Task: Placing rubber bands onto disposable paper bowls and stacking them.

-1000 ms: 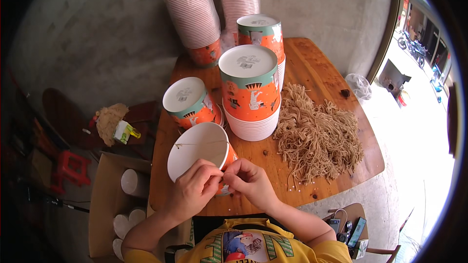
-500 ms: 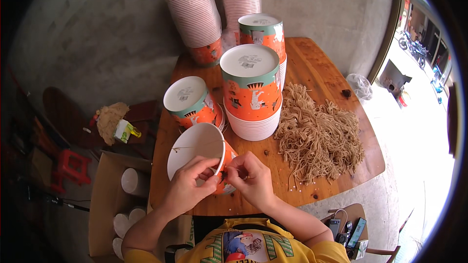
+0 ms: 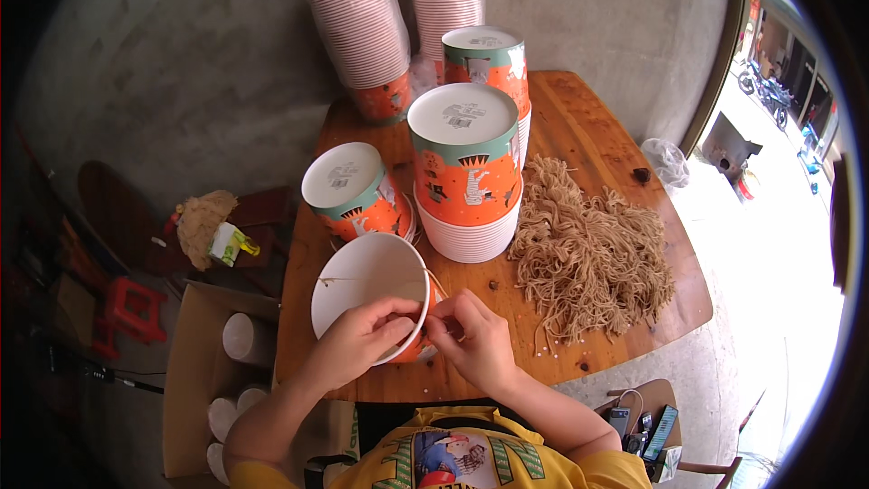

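An orange-printed paper bucket (image 3: 371,263) with a white inside leans toward me at the table's near edge, its mouth facing up and left. My left hand (image 3: 367,340) reaches into its mouth, thumb and fingers pinched together by the near right wall; what they hold is hidden. Outside the same wall, my right hand (image 3: 472,340) is closed with thumb and fingertips pressed together on a thin tan cord (image 3: 436,281), which runs up past the rim. Another bit of cord (image 3: 337,280) crosses the far inside wall.
Upturned paper buckets stand stacked behind, one tall stack (image 3: 466,167) and a shorter one (image 3: 348,186). A heap of tan cords (image 3: 593,258) lies at right on the wooden table (image 3: 584,118). Bagged bucket stacks (image 3: 362,27) lean at the wall. A carton (image 3: 186,353) with white tubs stands lower left.
The bucket has turned and shifted slightly right, with its mouth facing me more. My left thumb has moved inside the rim, and a loop of cord now shows above my right hand.
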`<state>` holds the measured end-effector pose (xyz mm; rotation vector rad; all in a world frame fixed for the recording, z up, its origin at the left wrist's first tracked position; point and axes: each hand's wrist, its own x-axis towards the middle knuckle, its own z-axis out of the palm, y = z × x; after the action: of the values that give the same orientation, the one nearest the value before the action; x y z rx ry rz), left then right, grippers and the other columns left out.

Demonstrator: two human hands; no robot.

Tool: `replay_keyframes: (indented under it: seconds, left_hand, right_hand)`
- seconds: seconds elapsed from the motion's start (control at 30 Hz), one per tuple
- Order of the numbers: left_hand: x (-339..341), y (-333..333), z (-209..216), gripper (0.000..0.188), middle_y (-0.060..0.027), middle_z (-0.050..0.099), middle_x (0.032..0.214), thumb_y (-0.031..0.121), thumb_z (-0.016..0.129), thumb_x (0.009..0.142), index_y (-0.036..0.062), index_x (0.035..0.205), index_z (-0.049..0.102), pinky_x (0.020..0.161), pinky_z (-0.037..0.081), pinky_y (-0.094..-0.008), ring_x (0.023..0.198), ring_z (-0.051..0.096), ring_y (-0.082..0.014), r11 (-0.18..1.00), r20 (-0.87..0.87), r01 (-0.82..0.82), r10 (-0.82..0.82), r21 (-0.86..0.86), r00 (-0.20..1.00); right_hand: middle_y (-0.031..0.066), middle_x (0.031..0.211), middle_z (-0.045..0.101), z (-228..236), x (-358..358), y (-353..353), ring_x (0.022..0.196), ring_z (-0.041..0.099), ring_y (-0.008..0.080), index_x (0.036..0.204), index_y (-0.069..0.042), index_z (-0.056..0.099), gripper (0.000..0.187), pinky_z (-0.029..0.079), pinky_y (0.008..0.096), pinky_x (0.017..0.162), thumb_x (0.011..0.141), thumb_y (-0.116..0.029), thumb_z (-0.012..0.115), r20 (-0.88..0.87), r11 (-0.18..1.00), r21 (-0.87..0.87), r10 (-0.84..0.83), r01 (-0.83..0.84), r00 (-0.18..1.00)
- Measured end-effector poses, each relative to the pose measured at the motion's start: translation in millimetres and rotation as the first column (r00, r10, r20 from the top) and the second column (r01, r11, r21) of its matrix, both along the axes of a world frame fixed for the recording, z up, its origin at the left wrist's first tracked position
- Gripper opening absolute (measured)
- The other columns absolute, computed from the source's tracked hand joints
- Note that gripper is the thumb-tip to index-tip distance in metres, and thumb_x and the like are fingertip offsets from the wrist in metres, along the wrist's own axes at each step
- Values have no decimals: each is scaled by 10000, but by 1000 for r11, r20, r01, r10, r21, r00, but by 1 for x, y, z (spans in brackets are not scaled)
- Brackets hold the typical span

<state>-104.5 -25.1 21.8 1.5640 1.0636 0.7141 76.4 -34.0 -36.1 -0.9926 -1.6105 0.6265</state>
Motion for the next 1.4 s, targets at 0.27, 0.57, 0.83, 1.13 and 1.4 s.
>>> replay_keyframes:
  seconds: [0.27,0.57,0.83,1.13,1.4]
  left_hand:
    - [22,14,-25,73,-70,641,807,65,544,934,-3,935,517,644,504,-285,744,623,-123,997,-209,47,-33,62,977]
    - [13,15,-23,62,-82,637,953,80,533,928,29,944,502,692,490,-291,797,595,-117,983,-99,-32,50,179,994]
    - [22,19,-9,139,-125,633,1060,172,385,1031,79,948,446,709,462,-243,885,585,-125,982,297,40,17,-185,955]
    - [40,31,-25,89,-56,575,903,126,426,1020,48,1033,465,669,458,-222,758,537,-102,988,367,19,39,-151,929]
    - [40,28,-21,49,-37,583,857,49,494,980,20,1015,511,688,455,-231,727,525,-91,986,372,12,51,-164,927]
  right_hand:
    - [110,850,617,-16,17,-5,671,641,284,906,-33,592,106,519,356,591,853,-87,666,3,985,-166,52,-51,999]
    - [49,927,604,-8,55,12,873,591,229,850,-66,623,181,477,376,808,723,-76,751,595,963,268,-138,-34,792]
    - [42,931,631,8,56,21,835,595,206,909,-99,669,190,505,332,738,741,-36,733,446,976,182,-191,121,875]
    - [67,908,637,27,44,33,878,621,207,967,-36,645,161,501,305,742,834,53,632,115,974,183,113,-133,987]
    - [68,1033,652,42,54,45,1020,592,275,1076,-61,655,412,460,371,906,743,155,545,237,916,253,254,-312,938]
